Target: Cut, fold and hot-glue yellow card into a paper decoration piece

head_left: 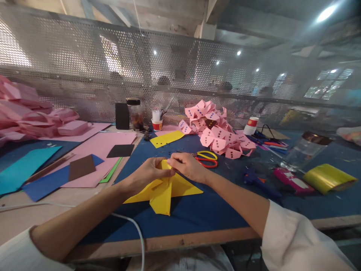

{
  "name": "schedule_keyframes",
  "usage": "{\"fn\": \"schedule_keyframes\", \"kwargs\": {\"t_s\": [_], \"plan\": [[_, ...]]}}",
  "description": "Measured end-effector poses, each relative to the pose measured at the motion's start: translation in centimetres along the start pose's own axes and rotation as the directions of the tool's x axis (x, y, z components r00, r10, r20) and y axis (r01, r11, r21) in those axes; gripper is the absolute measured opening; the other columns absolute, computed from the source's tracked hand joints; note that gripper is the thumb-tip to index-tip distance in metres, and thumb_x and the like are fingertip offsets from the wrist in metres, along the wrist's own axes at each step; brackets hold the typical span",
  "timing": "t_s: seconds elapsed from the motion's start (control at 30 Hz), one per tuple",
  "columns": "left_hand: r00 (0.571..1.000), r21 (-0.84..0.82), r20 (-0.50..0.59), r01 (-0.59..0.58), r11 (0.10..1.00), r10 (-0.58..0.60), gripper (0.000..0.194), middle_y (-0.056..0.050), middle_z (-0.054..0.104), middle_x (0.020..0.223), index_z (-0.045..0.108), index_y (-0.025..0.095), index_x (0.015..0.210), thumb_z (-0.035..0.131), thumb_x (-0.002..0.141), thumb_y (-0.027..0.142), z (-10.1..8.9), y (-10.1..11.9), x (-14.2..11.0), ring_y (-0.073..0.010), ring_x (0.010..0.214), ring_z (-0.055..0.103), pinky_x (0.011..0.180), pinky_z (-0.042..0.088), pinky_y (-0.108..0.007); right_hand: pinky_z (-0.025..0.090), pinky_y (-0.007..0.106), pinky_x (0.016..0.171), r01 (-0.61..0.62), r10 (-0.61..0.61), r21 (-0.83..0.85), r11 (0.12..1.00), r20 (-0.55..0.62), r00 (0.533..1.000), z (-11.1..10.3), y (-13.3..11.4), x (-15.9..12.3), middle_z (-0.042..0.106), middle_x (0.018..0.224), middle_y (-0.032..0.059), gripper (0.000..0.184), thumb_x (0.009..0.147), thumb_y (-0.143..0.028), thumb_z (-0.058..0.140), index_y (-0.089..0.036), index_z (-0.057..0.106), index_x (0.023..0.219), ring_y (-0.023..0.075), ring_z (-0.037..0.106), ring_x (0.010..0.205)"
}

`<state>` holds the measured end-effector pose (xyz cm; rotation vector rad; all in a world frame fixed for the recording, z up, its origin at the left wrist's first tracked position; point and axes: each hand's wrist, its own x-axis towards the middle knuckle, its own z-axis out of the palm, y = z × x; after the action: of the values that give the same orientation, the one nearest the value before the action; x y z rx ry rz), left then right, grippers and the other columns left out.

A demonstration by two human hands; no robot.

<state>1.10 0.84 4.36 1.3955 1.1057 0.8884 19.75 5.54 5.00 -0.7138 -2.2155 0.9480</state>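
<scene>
A folded yellow paper piece (pixel 160 194), with pointed flaps spreading left and right, stands on the blue table mat (pixel 197 214). My left hand (pixel 149 172) pinches its top edge from the left, thumb and fingers closed on the paper. Close against it, my right hand (pixel 187 165) also has its fingertips closed on the same top edge. The fingers cover part of the upper fold. Just beyond my right hand lie scissors (pixel 208 160) with red and yellow handles. Behind them is a heap of pink folded paper pieces (pixel 220 137) with dark dots.
At left lie pink sheets (pixel 84 177), a blue strip (pixel 50 182) and a pile of pink paper (pixel 25 109). A glue gun (pixel 261 182), pink box cutter-like item (pixel 291 180), yellow roll (pixel 328 177) and clear jar (pixel 306 150) are at right. A white cable (pixel 138 229) crosses the front edge.
</scene>
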Motion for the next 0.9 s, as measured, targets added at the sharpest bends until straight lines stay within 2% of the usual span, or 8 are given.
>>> {"fn": "schedule_keyframes", "kwargs": {"t_s": [0.2, 0.33, 0.63, 0.9], "plan": [[0.999, -0.021, 0.033, 0.007, 1.000, -0.006, 0.036, -0.002, 0.072, 0.086, 0.074, 0.016, 0.093, 0.086, 0.071, 0.041, -0.1, 0.1, 0.1, -0.0139, 0.069, 0.058, 0.061, 0.042, -0.023, 0.039, 0.025, 0.065, -0.079, 0.057, 0.207, 0.975, 0.110, 0.992, 0.0, 0.9, 0.1, 0.053, 0.068, -0.0041, 0.040, 0.101, -0.050, 0.051, -0.019, 0.051, 0.074, 0.0121, 0.051, 0.067], [1.000, -0.020, 0.024, -0.005, 1.000, 0.005, 0.036, -0.003, 0.074, 0.093, 0.075, 0.016, 0.095, 0.088, 0.069, 0.039, -0.1, 0.1, 0.1, -0.0165, 0.079, 0.062, 0.068, 0.045, -0.024, 0.038, 0.025, 0.065, -0.083, 0.067, 0.157, 0.984, 0.107, 0.992, 0.0, 1.0, 0.0, 0.052, 0.067, -0.0041, 0.042, 0.102, -0.052, 0.049, -0.020, 0.050, 0.075, 0.0121, 0.050, 0.066], [0.999, -0.029, 0.028, -0.015, 0.999, 0.016, 0.036, -0.002, 0.076, 0.088, 0.075, 0.018, 0.095, 0.089, 0.065, 0.032, -0.3, -0.7, 0.5, -0.0198, 0.083, 0.066, 0.074, 0.047, -0.027, 0.034, 0.026, 0.064, -0.053, 0.051, 0.017, 0.998, 0.082, 0.995, 0.0, 1.0, 0.1, 0.053, 0.069, -0.0034, 0.040, 0.103, -0.046, 0.047, -0.019, 0.050, 0.073, 0.0122, 0.049, 0.067], [1.000, -0.022, 0.015, -0.018, 1.000, 0.018, 0.034, -0.002, 0.074, 0.086, 0.073, 0.017, 0.092, 0.088, 0.067, 0.032, -0.4, -1.0, 0.6, -0.0188, 0.079, 0.066, 0.070, 0.046, -0.027, 0.036, 0.025, 0.062, -0.101, 0.080, 0.160, 0.982, 0.130, 0.988, 0.0, 1.0, -0.2, 0.054, 0.068, -0.0045, 0.038, 0.099, -0.052, 0.054, -0.020, 0.053, 0.079, 0.0115, 0.051, 0.064]]}}
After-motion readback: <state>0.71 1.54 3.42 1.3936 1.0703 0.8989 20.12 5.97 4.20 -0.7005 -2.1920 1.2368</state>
